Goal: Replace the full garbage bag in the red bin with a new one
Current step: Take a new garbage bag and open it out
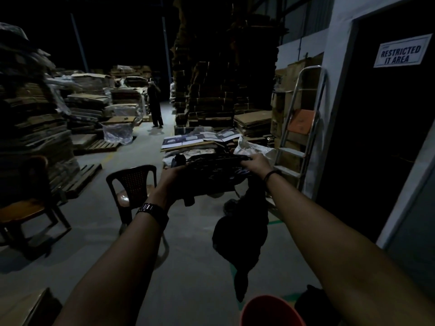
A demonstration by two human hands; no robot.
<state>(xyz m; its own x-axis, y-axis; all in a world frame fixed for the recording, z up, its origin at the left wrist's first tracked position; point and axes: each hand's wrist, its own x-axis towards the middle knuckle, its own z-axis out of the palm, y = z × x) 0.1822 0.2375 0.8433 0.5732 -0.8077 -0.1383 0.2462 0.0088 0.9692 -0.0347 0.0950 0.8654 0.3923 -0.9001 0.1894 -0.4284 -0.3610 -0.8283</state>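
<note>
Left hand [173,182]: fingers curled round the left end of a black bag [211,175], holding it at chest height. A dark watch [150,209] sits on that wrist. Right hand [255,163]: clenched on the bag's right end; a thin band [270,175] on the wrist. Between the two hands the bag is pulled into a bunched horizontal strip. From below the right hand the remainder hangs as a crumpled tail [242,234], its tip just above the red bin [270,311].

Bin: only the rim shows, at the bottom edge, between the forearms. A dark mass [313,302] lies just to its right; cannot tell what it is.

Surroundings: plastic chair [134,184] beyond the left hand, stepladder [299,128] leaning near a door bearing a sign [400,52], "RESTRICTED IT AREA". Stacked cardboard [223,78] behind. A person [154,102] stands far down the aisle.
</note>
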